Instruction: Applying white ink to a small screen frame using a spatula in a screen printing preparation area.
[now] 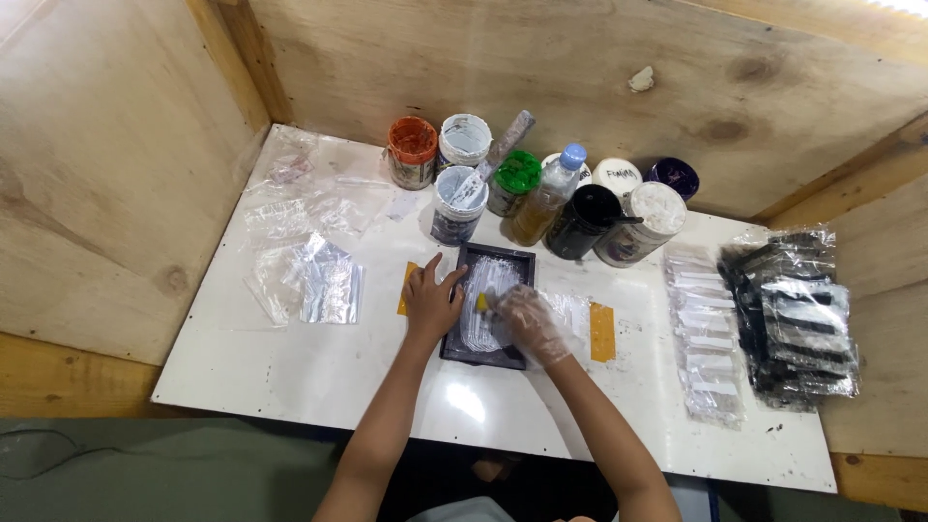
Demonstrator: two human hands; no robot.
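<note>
From the head camera, a small dark rectangular frame point(490, 304) lies flat near the middle of the white tabletop point(290, 377), its long axis running from about 12 to 6 o'clock with a slight tilt, the far short end pointing toward the row of jars. White paint covers its inner panel in streaks. The bare left hand point(430, 302) lies flat at the frame's 9 o'clock edge, fingers spread and pressing down, holding nothing; part of a yellow card point(404, 288) shows beneath it. The right hand point(530, 322), in a clear plastic glove, rests over the frame's 3 o'clock side, its grip closed on a small yellow scraper point(481, 303) touching the painted panel. At 12 o'clock from the frame stand paint jars: an orange jar point(412, 152), a white-lidded jar point(464, 140), a tub with a spatula point(456, 205), a green-lidded jar point(515, 180), a plastic bottle point(545, 197) and a black jar point(584, 220). Clear plastic bags point(314, 280) lie at 9 o'clock, packets of black items point(797, 314) at 3 o'clock.
</note>
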